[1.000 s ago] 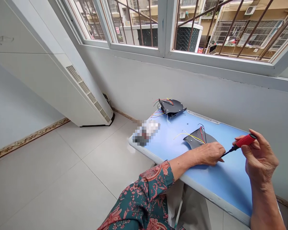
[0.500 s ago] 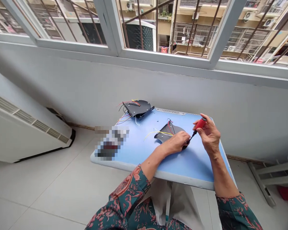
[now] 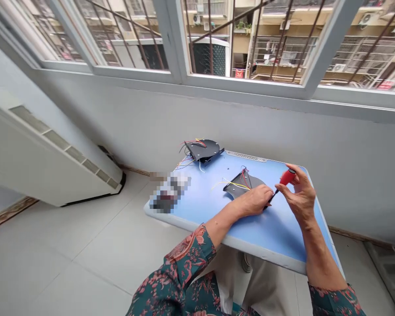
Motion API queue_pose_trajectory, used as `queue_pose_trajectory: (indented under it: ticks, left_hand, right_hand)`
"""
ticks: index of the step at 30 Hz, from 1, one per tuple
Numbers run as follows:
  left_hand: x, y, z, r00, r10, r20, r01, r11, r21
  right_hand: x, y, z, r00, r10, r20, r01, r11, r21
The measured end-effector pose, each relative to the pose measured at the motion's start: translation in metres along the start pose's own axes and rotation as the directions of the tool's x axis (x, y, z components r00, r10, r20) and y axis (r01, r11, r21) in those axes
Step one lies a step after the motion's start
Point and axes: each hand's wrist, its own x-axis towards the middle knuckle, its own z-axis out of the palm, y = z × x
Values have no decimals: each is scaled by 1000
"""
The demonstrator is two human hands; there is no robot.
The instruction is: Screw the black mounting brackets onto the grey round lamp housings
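Gripped by its red handle, a screwdriver [image 3: 287, 176] is in my right hand [image 3: 301, 195]. Its dark shaft slants down and left to the near right end of a black plate with wires [image 3: 238, 186]. My left hand [image 3: 255, 199] is closed on that end of the plate, its fingers covering the spot where the tip points, so I cannot see whether the tip touches a screw. Yellow, white, red and black wires stick out of the plate's left part. The plate lies on the blue table [image 3: 200, 206].
A second black assembly [image 3: 204, 150] with loose coloured wires sits at the table's far left corner. A blurred-out patch [image 3: 169, 195] covers something at the left edge. A tall white appliance [image 3: 52, 153] stands left, and a wall with windows [image 3: 243, 118] rises behind the table.
The whole view has shifted, so the table appears farther right. Both hands keep their hold on the plate and the screwdriver, with little visible movement relative to the table.
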Motion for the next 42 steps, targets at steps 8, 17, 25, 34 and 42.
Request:
queue_pose_trajectory:
  ticks: [8, 17, 25, 34, 42]
  left_hand:
    - [1, 0, -4, 1000, 13, -18, -13, 1000, 9]
    - [6, 2, 6, 999, -33, -36, 36, 994, 101]
    - [-9, -23, -60, 792, -488, -367, 554, 827, 97]
    - [-46, -105, -84, 524, -806, -275, 851, 489, 191]
    - [-55, -85, -104, 496, -792, -355, 862, 499, 92]
  right_hand:
    - [0, -11, 2, 1000, -4, 25, 2, 996, 85]
    - [3, -15, 10, 936, -88, -341, 150, 976, 157]
    - [19, -8, -8, 813, 145, -564, 36, 954, 297]
    - [0, -13, 12, 945, 124, -303, -30, 955, 295]
    - [-12, -23, 26, 985, 76, -154, -24, 948, 318]
